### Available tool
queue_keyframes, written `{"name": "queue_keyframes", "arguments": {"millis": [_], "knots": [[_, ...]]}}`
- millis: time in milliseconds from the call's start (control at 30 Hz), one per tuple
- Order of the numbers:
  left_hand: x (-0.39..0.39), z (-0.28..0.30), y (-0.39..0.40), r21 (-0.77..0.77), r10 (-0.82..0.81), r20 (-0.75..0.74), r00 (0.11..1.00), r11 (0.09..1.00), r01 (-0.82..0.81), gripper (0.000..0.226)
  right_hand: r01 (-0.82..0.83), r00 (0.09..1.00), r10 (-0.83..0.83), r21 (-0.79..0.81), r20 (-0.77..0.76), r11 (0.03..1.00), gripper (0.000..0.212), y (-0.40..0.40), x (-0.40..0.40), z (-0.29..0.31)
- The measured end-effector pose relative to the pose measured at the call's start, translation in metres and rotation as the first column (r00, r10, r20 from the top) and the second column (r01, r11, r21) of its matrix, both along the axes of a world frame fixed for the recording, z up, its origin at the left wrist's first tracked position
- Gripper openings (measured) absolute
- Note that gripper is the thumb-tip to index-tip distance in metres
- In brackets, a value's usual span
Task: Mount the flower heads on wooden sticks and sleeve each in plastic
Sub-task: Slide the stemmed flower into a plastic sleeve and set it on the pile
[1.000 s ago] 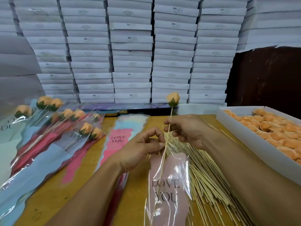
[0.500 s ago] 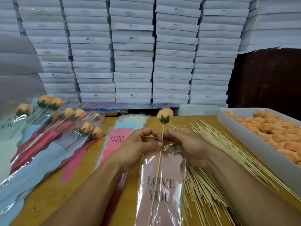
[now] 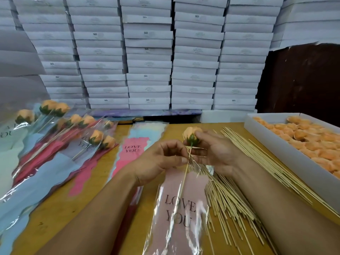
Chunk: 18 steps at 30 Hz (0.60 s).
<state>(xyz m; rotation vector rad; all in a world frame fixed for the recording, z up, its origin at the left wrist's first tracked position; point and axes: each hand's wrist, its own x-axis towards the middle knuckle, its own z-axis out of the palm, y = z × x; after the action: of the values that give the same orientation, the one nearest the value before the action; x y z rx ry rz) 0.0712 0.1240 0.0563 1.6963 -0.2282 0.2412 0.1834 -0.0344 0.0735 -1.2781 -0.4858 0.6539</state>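
An orange flower head (image 3: 189,133) with a green base sits on a wooden stick (image 3: 184,174). The stick's lower part is inside a pink plastic sleeve (image 3: 181,208) printed "LOVE YOU". My left hand (image 3: 161,160) pinches the sleeve's top edge beside the stick. My right hand (image 3: 213,150) holds the flower head by its green base between thumb and fingers. The sleeve hangs down toward me over the table.
Loose wooden sticks (image 3: 237,183) lie spread under my right arm. A white box (image 3: 276,146) of orange flower heads (image 3: 316,142) stands at the right. Finished sleeved flowers (image 3: 60,137) are piled at the left, empty sleeves (image 3: 132,151) lie in the middle. Stacked white boxes (image 3: 149,61) fill the back.
The flower has come down as its stick slid deeper into the sleeve. My right hand has moved from the stick up to the flower head's base.
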Motion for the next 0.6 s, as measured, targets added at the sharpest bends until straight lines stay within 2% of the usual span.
{"name": "queue_keyframes", "arguments": {"millis": [200, 333, 433, 600], "knots": [[-0.003, 0.005, -0.001, 0.075, 0.058, 0.043, 0.997, 0.995, -0.061, 0.010, -0.028, 1.000, 0.029, -0.046, 0.010, 0.999, 0.023, 0.001, -0.002, -0.004], [-0.005, 0.007, -0.002, 0.103, 0.110, 0.077, 0.991, 0.988, -0.117, 0.004, -0.051, 0.998, 0.052, -0.017, 0.035, 0.999, 0.025, 0.000, -0.005, -0.004], [-0.005, 0.008, -0.001, 0.130, 0.152, 0.082, 0.985, 0.978, -0.162, 0.003, -0.049, 0.991, 0.056, -0.059, 0.121, 0.997, 0.019, -0.001, -0.007, -0.005], [-0.006, 0.009, -0.005, 0.146, 0.193, 0.080, 0.978, 0.968, -0.203, 0.008, -0.029, 0.970, 0.057, -0.119, 0.238, 0.992, 0.035, -0.001, -0.011, -0.006]]}}
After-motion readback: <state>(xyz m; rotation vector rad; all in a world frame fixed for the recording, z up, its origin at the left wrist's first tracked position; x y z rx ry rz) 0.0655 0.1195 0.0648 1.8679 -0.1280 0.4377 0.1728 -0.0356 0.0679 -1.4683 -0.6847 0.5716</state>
